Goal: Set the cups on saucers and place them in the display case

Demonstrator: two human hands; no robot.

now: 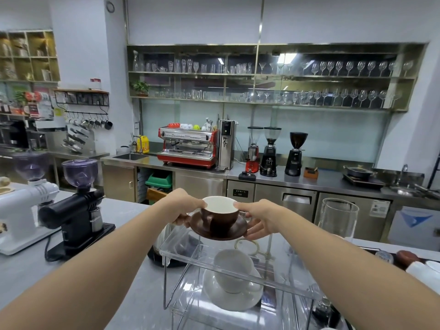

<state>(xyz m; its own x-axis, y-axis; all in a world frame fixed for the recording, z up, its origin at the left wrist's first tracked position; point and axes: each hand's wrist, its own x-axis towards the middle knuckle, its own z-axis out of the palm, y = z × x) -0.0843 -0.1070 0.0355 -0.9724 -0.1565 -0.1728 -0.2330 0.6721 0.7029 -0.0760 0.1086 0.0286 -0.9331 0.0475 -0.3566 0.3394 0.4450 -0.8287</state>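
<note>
A brown cup [220, 216] with a white inside stands on a brown saucer [234, 231], held in the air just above the top of the clear acrylic display case [181, 256]. My left hand [183, 204] grips the saucer's left edge, its thumb against the cup rim. My right hand [258, 217] holds the saucer's right edge, thumb at the rim. Inside the case, on a lower level, a white cup [232, 270] sits on a white saucer [232, 300].
A black grinder [78, 210] and a white grinder [26, 210] stand on the grey counter [35, 277] at left. A tall clear glass [338, 217] stands to the right of the case. Brown and white crockery [409, 258] lies at far right. A dark kettle [164, 248] sits behind the case.
</note>
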